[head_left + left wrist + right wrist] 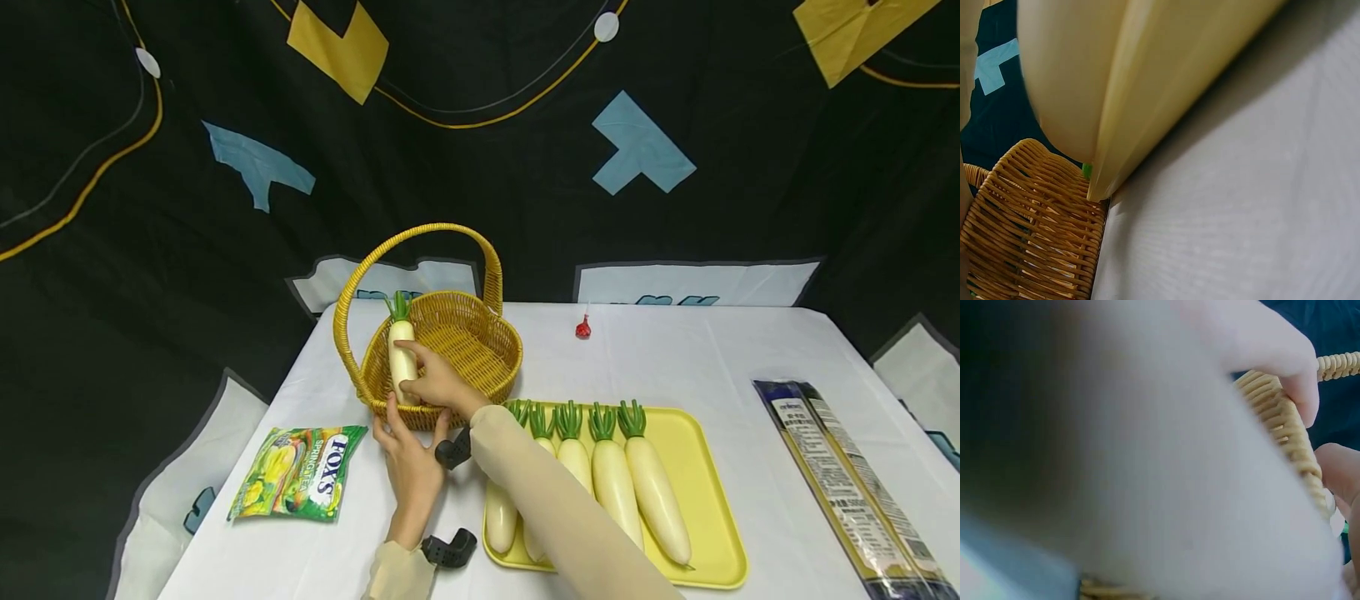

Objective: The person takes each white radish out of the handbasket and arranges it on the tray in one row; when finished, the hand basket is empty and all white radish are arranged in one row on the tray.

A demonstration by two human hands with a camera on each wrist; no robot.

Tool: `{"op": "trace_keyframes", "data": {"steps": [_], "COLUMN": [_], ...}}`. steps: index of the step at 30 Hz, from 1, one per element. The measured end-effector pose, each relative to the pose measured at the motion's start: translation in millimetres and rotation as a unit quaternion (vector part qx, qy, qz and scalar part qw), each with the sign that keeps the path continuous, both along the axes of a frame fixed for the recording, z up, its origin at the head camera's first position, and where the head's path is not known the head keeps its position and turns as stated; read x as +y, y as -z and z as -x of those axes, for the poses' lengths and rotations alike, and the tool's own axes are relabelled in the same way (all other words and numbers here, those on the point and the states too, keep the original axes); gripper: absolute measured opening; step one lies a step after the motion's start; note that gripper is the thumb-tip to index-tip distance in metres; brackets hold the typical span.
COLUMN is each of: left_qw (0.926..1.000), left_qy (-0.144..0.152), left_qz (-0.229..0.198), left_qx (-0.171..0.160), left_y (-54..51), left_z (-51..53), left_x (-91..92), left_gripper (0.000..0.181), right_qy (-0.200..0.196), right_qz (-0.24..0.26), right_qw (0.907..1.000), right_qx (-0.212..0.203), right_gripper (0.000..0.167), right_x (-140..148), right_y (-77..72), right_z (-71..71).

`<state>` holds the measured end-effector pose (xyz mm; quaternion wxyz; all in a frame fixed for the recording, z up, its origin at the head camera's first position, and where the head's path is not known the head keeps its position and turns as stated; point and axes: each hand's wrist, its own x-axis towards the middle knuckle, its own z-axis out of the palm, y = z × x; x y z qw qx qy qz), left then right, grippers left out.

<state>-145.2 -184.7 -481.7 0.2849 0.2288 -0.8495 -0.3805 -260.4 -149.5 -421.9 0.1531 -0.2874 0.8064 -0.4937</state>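
A white radish [402, 354] with green stalks stands tilted inside the wicker basket [506, 354], against its left side. My right hand [438, 383] reaches in over the near rim and holds the radish between thumb and index finger. At the basket's near wall, my left hand [415, 462] grips the rim, its thumb spread to the right. The woven wall [1035, 225] also shows in the left wrist view, beside a large beige sleeve [1166, 69]. In the right wrist view, blurred skin hides most of the scene, and a bent finger [1304, 403] touches the basket rim.
Several white radishes [615, 492] lie on a yellow tray [712, 517], partly behind the right sleeve. A green candy bag [296, 472] lies left of the hands. One small red item [582, 327] is farther back. Long dark packets [840, 483] lie at the right.
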Motion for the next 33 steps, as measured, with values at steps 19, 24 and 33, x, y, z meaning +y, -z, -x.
{"op": "trace_keyframes", "data": {"steps": [19, 24, 33], "left_qw": [0.9997, 0.9996, 0.9996], "left_qy": [-0.004, -0.001, 0.006], "left_qz": [-0.019, -0.025, -0.025], "left_qx": [-0.015, -0.011, -0.006], "left_y": [2.0, 2.8, 1.5], "left_z": [2.5, 3.8, 3.7], "left_x": [2.5, 1.4, 0.7], "left_gripper": [0.086, 0.087, 0.088], "right_qy": [0.000, 0.012, 0.049], "right_qz": [0.045, 0.038, 0.038], "right_qw": [0.9976, 0.9963, 0.9922], "right_qx": [0.052, 0.076, 0.108], "right_gripper": [0.065, 0.065, 0.065], "right_x": [54, 85, 157], "right_y": [-30.7, -35.2, -29.9], "right_z": [-2.0, -1.2, -4.8]}}
